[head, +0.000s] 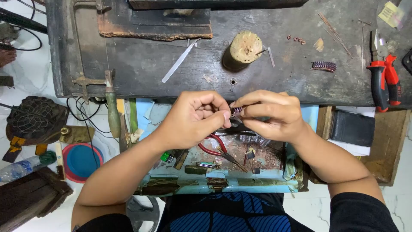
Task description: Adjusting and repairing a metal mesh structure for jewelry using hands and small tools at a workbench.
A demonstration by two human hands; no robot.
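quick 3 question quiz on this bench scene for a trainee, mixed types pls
1. True or false: both hands pinch the small chain piece between their fingers.
2. Which lies at the bench's right edge? A red-handled pliers B a hammer C a cup
3. Fill in: the wooden peg stands ____ on the dark bench.

Key: 1 true; 2 A; 3 upright

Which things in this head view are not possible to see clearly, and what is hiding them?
- Small chain-like piece, head view: mostly covered by the fingertips of the left hand and right hand; its form is unclear.
- Red-handled pliers in the drawer: the upper part is hidden under the hands.
- Red-handled cutters: partly cut off near the right edge.
- Small copper rings: too small to count.
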